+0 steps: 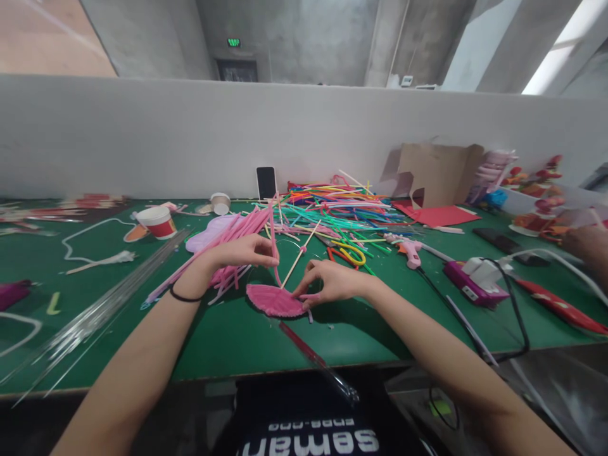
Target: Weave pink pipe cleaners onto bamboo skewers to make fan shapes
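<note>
Pinches pink stem in left hand, with thumb and fingers together on it, above pink fan-shaped piece. Grips right end of that piece in right hand, with thumb and fingertips clamped on it. Has the piece over green bench, near front edge; can't tell if touching the surface. Has thin stick slanting up right from behind the piece. Has pink stem bundle by left forearm, multicoloured stem heap farther back. To the right, has pink glue gun, purple power strip, and another person's hand, blurred. To the left, has silvery strands and red-and-white cup. Has phone upright by grey partition.
</note>
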A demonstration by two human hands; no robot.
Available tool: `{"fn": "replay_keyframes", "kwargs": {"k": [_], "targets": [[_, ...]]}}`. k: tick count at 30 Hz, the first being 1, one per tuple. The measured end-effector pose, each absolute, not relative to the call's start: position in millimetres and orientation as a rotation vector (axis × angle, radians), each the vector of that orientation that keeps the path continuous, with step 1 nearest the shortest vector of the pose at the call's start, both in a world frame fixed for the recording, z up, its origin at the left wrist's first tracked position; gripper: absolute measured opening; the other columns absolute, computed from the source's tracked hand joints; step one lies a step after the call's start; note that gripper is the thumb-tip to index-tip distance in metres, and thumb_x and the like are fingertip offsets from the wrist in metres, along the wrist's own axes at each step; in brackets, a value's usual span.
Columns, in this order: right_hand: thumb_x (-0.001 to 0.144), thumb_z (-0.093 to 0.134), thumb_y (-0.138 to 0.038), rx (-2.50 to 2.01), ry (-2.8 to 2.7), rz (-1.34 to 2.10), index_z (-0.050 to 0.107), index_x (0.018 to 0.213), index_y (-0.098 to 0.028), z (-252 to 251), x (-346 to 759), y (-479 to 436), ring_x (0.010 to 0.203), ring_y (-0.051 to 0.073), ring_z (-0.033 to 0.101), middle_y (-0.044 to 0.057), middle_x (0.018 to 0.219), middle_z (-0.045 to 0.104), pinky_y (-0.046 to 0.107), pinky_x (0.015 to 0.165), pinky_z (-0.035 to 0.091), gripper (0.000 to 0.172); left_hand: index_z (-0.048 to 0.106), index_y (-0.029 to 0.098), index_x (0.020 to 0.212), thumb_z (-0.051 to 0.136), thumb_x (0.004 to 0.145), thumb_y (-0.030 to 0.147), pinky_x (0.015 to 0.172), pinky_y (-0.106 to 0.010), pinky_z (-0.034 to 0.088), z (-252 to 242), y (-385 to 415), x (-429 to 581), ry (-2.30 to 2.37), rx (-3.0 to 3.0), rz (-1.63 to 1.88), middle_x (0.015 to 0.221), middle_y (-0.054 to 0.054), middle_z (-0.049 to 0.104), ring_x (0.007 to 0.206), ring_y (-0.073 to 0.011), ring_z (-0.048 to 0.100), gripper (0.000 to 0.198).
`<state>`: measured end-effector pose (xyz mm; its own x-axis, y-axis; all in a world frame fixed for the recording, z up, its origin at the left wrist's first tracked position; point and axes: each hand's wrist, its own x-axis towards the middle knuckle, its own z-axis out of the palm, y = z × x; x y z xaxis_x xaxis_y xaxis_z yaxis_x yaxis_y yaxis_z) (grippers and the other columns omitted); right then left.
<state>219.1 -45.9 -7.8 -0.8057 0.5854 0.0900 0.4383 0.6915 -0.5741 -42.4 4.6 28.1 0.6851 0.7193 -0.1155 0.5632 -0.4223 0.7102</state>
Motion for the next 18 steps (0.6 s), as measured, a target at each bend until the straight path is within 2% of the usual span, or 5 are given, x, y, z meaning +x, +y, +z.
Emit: {"fn": "replay_keyframes", "kwargs": {"k": [5, 9, 11, 15, 18], "targets": [[0.081, 0.073, -0.028, -0.734, -2.667, 0.963, 0.076, 0.111, -0.024, -7, 221, -42, 0.097, 0.019, 0.065, 0.002, 0.104, 0.076, 0.027, 0.087, 0.045, 0.031, 0.075, 0.018, 0.091, 0.072, 0.074, 0.047, 0.072, -0.026, 0.048, 22, 9, -43, 0.971, 2.221, 0.121, 0.089, -0.005, 0.074, 0.083, -0.0199, 0.066, 0.034], [0.084, 0.061, -0.014, -0.711, -2.687, 1.031, 0.076, 0.112, -0.021, -5, 223, -40, 0.098, 0.018, 0.066, 0.001, 0.107, 0.076, 0.025, 0.087, 0.046, 0.033, 0.078, 0.016, 0.084, 0.071, 0.074, 0.046, 0.067, -0.027, 0.046, 19, 9, -38, 1.109, 2.342, -0.01, 0.08, -0.006, 0.075, 0.074, -0.0205, 0.066, 0.032], [0.087, 0.058, -0.017, -0.749, -2.678, 1.024, 0.077, 0.111, -0.021, -6, 223, -39, 0.095, 0.017, 0.066, 0.002, 0.103, 0.077, 0.025, 0.086, 0.046, 0.031, 0.079, 0.016, 0.086, 0.071, 0.075, 0.046, 0.066, -0.027, 0.045, 20, 7, -36, 1.103, 2.372, -0.001, 0.081, -0.006, 0.076, 0.075, -0.0209, 0.066, 0.033], [0.085, 0.068, -0.036, -0.752, -2.65, 1.043, 0.077, 0.11, -0.023, -11, 222, -39, 0.097, 0.019, 0.066, 0.002, 0.105, 0.077, 0.027, 0.088, 0.045, 0.03, 0.078, 0.018, 0.092, 0.071, 0.075, 0.046, 0.071, -0.025, 0.046, 24, 3, -32, 1.012, 2.365, 0.056, 0.09, -0.005, 0.077, 0.083, -0.0207, 0.068, 0.033], [0.081, 0.073, -0.037, -0.742, -2.633, 1.046, 0.076, 0.11, -0.022, -17, 220, -37, 0.098, 0.02, 0.066, 0.003, 0.107, 0.076, 0.026, 0.087, 0.046, 0.032, 0.077, 0.018, 0.088, 0.068, 0.078, 0.048, 0.074, -0.026, 0.046, 26, 2, -31, 1.002, 2.369, 0.097, 0.091, -0.005, 0.076, 0.084, -0.0207, 0.067, 0.033]]}}
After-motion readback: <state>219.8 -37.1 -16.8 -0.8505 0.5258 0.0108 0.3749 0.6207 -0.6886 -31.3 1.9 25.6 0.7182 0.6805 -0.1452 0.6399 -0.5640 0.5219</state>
